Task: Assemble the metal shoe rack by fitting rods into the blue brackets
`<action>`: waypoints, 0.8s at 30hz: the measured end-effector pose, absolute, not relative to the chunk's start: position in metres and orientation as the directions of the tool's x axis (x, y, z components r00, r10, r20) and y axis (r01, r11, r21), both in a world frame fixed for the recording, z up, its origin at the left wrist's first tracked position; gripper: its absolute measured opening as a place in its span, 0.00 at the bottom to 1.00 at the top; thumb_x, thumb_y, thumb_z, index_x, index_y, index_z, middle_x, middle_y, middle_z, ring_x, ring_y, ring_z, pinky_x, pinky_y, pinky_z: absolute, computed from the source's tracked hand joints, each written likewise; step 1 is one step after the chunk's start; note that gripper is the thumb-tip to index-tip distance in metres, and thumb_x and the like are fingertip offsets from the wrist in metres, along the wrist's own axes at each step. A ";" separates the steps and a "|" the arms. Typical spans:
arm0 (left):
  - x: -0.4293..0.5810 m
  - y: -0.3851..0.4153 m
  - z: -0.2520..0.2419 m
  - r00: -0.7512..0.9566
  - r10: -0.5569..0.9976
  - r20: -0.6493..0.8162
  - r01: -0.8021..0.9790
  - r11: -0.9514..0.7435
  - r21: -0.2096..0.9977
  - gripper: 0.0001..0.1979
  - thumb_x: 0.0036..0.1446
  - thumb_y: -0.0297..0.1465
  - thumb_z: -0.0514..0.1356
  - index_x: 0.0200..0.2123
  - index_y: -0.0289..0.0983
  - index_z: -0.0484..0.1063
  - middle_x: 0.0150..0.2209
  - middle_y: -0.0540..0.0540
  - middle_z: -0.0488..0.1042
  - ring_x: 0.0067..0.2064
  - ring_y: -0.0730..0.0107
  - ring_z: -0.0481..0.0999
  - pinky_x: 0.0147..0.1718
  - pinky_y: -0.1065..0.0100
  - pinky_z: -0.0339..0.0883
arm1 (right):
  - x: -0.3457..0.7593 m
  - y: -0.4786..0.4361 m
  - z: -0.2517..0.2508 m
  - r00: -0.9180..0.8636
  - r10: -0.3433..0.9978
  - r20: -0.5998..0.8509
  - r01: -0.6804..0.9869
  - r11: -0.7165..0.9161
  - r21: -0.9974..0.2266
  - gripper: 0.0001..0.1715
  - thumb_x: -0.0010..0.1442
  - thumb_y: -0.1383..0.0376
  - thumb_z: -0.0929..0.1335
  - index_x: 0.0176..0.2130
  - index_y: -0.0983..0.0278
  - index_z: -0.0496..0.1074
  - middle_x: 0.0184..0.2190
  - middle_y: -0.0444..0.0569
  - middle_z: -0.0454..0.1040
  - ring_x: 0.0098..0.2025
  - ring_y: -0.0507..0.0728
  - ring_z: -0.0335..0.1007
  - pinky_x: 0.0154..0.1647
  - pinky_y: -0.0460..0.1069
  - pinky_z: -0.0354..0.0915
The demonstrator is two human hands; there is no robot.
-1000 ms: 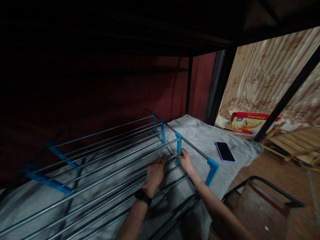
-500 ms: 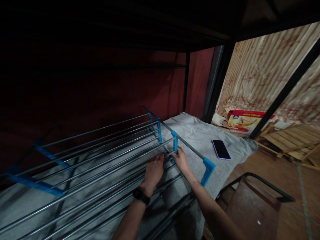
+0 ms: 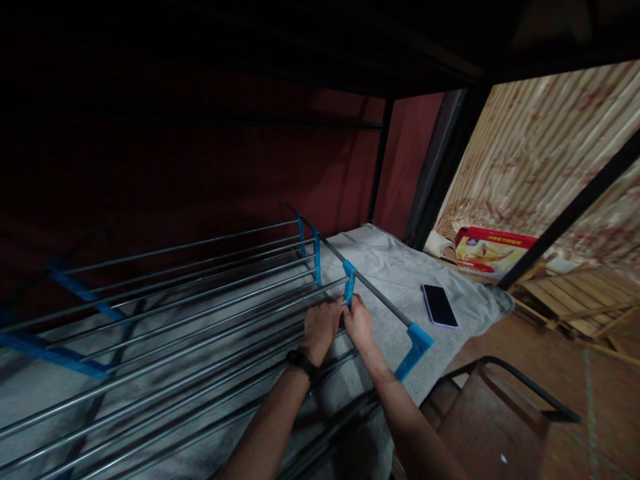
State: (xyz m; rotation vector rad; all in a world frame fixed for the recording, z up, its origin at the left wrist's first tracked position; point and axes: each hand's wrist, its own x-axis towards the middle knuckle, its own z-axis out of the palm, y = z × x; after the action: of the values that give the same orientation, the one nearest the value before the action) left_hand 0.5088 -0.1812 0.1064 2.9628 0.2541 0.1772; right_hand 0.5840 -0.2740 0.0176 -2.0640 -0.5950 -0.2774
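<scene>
A rack of grey metal tubes (image 3: 200, 307) with blue plastic joints lies across the grey blanket (image 3: 380, 257). My right hand (image 3: 359, 327) is closed around the lower end of a blue plastic bracket (image 3: 349, 280) on the rack's right side frame. Beside it, touching, my left hand (image 3: 323, 327) has its fingers curled in at that same lower end, where a tube meets the bracket. The fingertips of both hands are partly hidden. Nearer to me on the same side frame is a blue corner joint (image 3: 419, 339).
A phone (image 3: 440, 305) rests on the blanket to the right. Beyond the bed's dark post (image 3: 453, 147) are a red and yellow box (image 3: 493, 252) and wooden slats (image 3: 585, 300). A chair (image 3: 495, 420) stands at lower right. The dark upper frame hangs low overhead.
My left hand has moved right and slightly up from over the tubes to the bracket, meeting my right hand. The right hand stays at the bracket. The view has shifted slightly.
</scene>
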 end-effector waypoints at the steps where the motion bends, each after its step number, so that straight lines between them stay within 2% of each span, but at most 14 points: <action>1: 0.509 -0.181 0.108 0.977 0.183 0.112 0.162 -0.971 0.174 0.16 0.69 0.36 0.47 0.53 0.44 0.69 0.40 0.44 0.80 0.41 0.61 0.80 0.37 0.65 0.69 | 0.584 -0.274 0.018 0.857 0.305 0.416 0.515 -0.450 -0.730 0.11 0.60 0.70 0.60 0.42 0.63 0.68 0.39 0.52 0.71 0.41 0.58 0.70 0.42 0.49 0.65; 8: 0.508 -0.180 0.109 0.967 0.197 0.163 0.165 -0.968 0.191 0.18 0.69 0.38 0.46 0.57 0.47 0.66 0.42 0.45 0.80 0.45 0.61 0.79 0.40 0.64 0.67 | 0.584 -0.273 0.021 0.860 0.310 0.405 0.509 -0.469 -0.722 0.10 0.62 0.69 0.61 0.43 0.62 0.68 0.40 0.52 0.72 0.42 0.58 0.71 0.42 0.49 0.64; 24: 0.508 -0.181 0.121 0.959 0.233 0.160 0.197 -0.958 0.210 0.17 0.69 0.38 0.47 0.52 0.47 0.72 0.40 0.45 0.80 0.43 0.61 0.79 0.40 0.64 0.67 | 0.578 -0.269 0.026 0.862 0.273 0.428 0.507 -0.436 -0.743 0.13 0.61 0.69 0.61 0.45 0.62 0.69 0.41 0.53 0.72 0.42 0.59 0.70 0.44 0.51 0.65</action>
State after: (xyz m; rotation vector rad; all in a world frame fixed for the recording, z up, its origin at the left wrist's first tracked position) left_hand 0.5081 -0.1808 0.1207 2.9176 0.3230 0.2715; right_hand 0.5778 -0.2685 0.0256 -2.0478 -0.5681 -0.2998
